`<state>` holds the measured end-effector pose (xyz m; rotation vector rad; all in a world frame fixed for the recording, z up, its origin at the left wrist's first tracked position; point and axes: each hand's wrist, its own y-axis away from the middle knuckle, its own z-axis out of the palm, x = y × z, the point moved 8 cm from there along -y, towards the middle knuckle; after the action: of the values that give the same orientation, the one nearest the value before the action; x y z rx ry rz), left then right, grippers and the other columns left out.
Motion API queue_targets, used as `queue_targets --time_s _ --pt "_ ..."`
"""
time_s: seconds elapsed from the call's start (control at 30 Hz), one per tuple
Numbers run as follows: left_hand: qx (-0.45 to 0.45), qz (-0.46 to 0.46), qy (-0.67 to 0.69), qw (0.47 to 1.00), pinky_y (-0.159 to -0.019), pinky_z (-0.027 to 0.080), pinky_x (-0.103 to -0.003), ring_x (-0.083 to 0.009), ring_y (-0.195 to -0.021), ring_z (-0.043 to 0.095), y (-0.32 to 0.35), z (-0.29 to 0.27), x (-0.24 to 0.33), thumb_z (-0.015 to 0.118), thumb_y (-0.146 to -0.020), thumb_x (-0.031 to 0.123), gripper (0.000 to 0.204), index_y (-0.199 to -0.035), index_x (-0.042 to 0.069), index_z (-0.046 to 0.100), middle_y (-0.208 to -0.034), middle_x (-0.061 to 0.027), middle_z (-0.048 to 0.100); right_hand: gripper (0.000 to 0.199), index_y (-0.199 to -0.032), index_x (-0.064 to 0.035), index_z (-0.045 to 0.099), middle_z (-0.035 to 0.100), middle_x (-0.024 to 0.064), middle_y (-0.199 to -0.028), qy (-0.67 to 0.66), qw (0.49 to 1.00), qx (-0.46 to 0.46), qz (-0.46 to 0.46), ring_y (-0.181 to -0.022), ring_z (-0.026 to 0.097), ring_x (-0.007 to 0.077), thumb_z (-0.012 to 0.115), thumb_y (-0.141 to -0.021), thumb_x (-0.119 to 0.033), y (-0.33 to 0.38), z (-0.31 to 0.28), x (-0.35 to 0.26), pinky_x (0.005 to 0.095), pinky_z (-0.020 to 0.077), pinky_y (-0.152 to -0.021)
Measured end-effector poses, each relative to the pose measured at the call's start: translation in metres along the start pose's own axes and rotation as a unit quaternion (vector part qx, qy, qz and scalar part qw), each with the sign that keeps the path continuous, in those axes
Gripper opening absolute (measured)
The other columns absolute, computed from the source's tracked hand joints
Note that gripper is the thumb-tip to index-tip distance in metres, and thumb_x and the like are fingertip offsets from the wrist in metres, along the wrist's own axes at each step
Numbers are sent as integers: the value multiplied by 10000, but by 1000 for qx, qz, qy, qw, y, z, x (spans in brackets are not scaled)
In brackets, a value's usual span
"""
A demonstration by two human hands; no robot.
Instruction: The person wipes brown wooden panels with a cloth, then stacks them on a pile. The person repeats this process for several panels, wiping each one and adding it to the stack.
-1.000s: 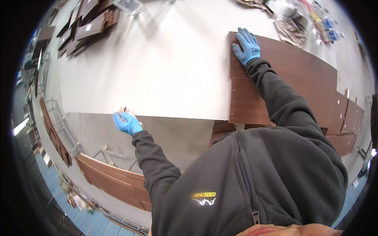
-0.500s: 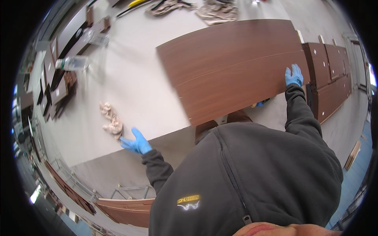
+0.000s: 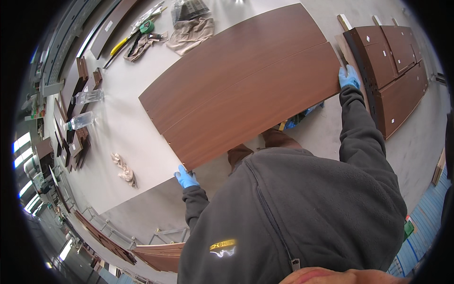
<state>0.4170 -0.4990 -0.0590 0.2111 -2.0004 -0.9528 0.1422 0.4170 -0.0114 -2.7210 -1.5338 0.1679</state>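
Observation:
A large brown wood-grain panel (image 3: pixel 246 85) lies across the pale worktable (image 3: pixel 142 142), with a seam running along its length. My left hand (image 3: pixel 186 178), in a blue glove, grips its near left corner. At the opposite end, my gloved right hand (image 3: pixel 349 77) is closed on the panel's right edge, and the fingers there are partly hidden. A crumpled beige cloth glove (image 3: pixel 124 170) lies on the table to the left of my left hand.
Stacked brown panels (image 3: pixel 402 99) stand to the right. Two clear plastic bottles (image 3: pixel 81 120) and dark brown pieces (image 3: pixel 75 146) are at the left. Towards the back are a beige cloth (image 3: pixel 191 35), a green tape roll (image 3: pixel 146 27) and a yellow-handled tool (image 3: pixel 119 46).
My left hand has moved from beside the beige glove to the panel's corner. My right hand has shifted onto the right edge. The panel now sits further left in view.

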Motion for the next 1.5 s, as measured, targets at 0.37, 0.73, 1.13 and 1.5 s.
queue_targets --time_s 0.37,0.73,1.13,1.5 --pt "23 -43 -127 991 -957 481 -565 -304 -1171 576 11 31 17 670 -995 479 452 -1317 226 480 -1379 -63 549 576 -1242 -36 723 724 202 -1285 -202 973 -87 75 -1209 671 396 571 -1031 -549 -29 26 -30 483 507 -1041" --pt "112 42 -221 968 -735 535 -355 -216 -1115 612 17 37 13 596 -1047 562 847 -1682 97 283 -1600 -80 477 584 -1221 -87 685 545 131 -1512 -264 749 -94 -600 -1421 497 344 831 -757 -412 196 -81 -381 526 348 -1215" --pt "111 84 -230 963 -996 546 -377 -308 -1353 563 -16 26 -3 562 -1050 598 889 -1679 47 259 -1726 -141 309 591 -1264 -86 663 614 217 -1369 104 978 142 -112 -1271 578 412 713 -895 -544 -34 -90 -74 527 492 -1008" --pt "110 45 -210 970 -923 578 -396 -294 -1303 580 16 38 11 570 -1053 581 885 -1693 77 222 -1649 -135 399 577 -1370 -100 637 548 130 -1535 -134 872 -75 -464 -1417 511 339 747 -889 -398 49 -54 -287 491 378 -1205"
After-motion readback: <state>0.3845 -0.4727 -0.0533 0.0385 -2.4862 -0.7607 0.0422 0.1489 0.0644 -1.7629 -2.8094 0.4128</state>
